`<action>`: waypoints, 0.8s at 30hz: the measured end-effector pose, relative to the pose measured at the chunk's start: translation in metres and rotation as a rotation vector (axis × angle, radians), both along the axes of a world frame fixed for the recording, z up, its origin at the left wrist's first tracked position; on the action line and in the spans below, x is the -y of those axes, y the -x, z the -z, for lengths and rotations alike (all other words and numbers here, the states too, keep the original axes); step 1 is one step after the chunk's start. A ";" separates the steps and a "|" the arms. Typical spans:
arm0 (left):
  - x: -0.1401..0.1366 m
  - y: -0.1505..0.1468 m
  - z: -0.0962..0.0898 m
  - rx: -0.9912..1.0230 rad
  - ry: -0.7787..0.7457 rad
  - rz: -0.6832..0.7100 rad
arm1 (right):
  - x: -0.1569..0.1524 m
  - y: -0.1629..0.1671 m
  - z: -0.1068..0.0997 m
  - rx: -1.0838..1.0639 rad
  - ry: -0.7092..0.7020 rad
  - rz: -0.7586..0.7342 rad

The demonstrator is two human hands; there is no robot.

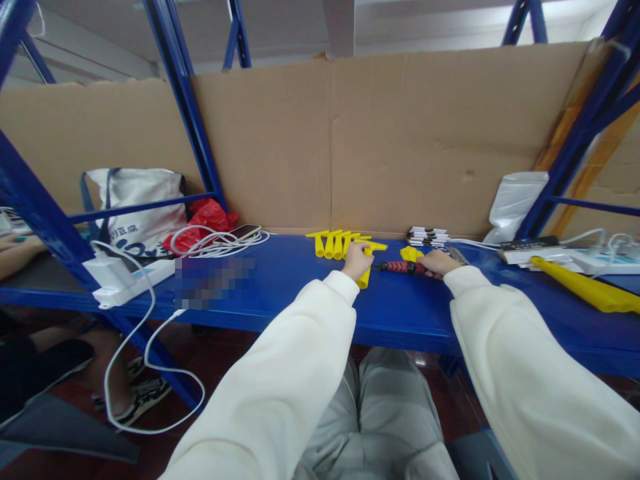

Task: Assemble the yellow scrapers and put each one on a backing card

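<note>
Both arms reach forward over the blue bench [300, 287], forearms slanting inward. The right hand [436, 264] is wrapped round the handle of a screwdriver [400, 267], held level and pointing left. The left hand [357, 261] pinches a yellow part [365, 278]; whether the tip touches it, I cannot tell. Beyond, more yellow pieces [329, 247] sit in a row.

Smooth yellow plastic pieces [320, 247] and a tool [400, 267] with a ridged, red-and-black plastic-looking handle show against a blue tabletop [290, 283] with a low painted sheen. Matt brown cardboard [400, 133], lightly creased, stands between posts [185, 100] of glossy blue-painted metal. A canvas-like cloth tote [145, 190] contrasts with a crinkled, shiny red plastic bag [213, 213] and a filmy plastic packet [517, 197]; the cream sleeves [300, 333] are soft, matt cloth.
</note>
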State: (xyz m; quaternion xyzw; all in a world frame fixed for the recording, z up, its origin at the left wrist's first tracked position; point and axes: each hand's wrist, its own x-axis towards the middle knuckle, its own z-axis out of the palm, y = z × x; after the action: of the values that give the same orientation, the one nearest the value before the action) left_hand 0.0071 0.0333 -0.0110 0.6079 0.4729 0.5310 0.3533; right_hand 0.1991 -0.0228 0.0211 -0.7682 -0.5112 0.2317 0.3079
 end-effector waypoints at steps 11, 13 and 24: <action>0.003 0.001 -0.001 -0.360 -0.172 -0.048 | -0.001 0.000 -0.002 0.176 0.059 -0.019; 0.003 0.000 -0.001 -0.400 -0.178 -0.061 | -0.003 -0.003 0.000 0.213 0.057 -0.017; 0.003 0.001 -0.002 -0.369 -0.140 -0.036 | -0.035 -0.042 0.008 0.377 -0.209 0.131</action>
State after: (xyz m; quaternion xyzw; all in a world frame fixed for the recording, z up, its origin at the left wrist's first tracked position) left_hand 0.0065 0.0304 -0.0089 0.7093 0.5024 0.4485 0.2081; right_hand 0.2409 0.0119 0.0133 -0.7935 -0.5298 0.0090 0.2993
